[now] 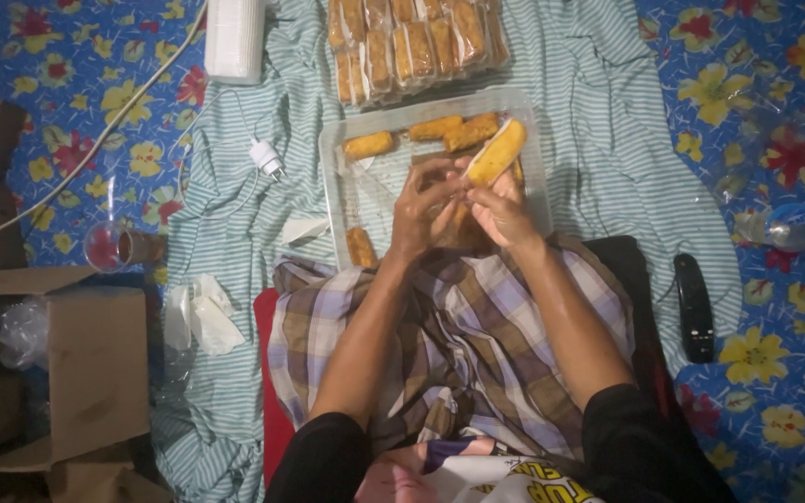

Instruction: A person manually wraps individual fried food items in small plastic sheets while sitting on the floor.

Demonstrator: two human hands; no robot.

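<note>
A: Both hands up over the tray. Right hand [505, 210] has fingers closed round a long golden-brown fried roll [497, 152], tilted, top end pointing up-right.

B: Left hand [421, 210]?

A: Curled in too, fingertips at the roll's lower end, touching the right hand. Can't tell if a clear wrapper's btwn the fingers.

B: Where's that relative to the tray?

A: Above the clear rectangular plastic tray [347, 186], w/ three more fried rolls [421, 132] along its far edge and one [361, 247] near the left-front corner. Tray sits on green-white striped cloth [607, 112].

B: Other stuff?

A: Stack of bagged rolls [412, 42] just beyond the tray, white charger plug [266, 156] to its left, black remote [695, 307] well off right, cardboard box [95, 368] far left.
</note>
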